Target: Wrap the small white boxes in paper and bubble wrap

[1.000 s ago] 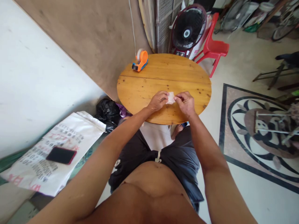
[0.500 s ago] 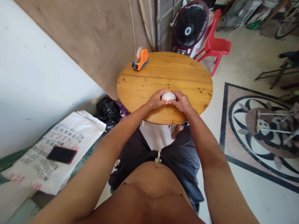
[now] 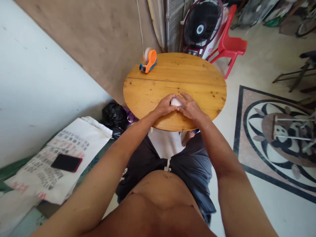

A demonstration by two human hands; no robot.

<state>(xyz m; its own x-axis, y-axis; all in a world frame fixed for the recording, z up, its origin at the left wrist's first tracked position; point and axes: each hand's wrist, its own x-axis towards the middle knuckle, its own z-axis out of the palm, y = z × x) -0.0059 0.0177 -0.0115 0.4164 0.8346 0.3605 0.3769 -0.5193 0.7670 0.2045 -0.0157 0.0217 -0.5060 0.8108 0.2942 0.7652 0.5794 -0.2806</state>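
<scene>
A small white rounded thing (image 3: 175,102) sits between my hands over the near half of the round wooden table (image 3: 192,74); I cannot make out its kind. My left hand (image 3: 166,106) is curled round its left side. From the right, my right hand (image 3: 190,107) lies over part of it, fingers bent against it and covering its right end. An orange tape dispenser (image 3: 151,61) with a roll of tape in it stands at the table's far left edge, away from both hands.
Behind the table stand a dark fan (image 3: 199,29) and a red chair (image 3: 233,44). At the left a phone (image 3: 66,163) lies on a printed white sack (image 3: 74,138), beside a black plastic bag (image 3: 114,117). A wooden board (image 3: 108,42) leans along the wall.
My right hand has shifted left over the white thing, so less of it shows. My left hand keeps its hold. The view has moved slightly.
</scene>
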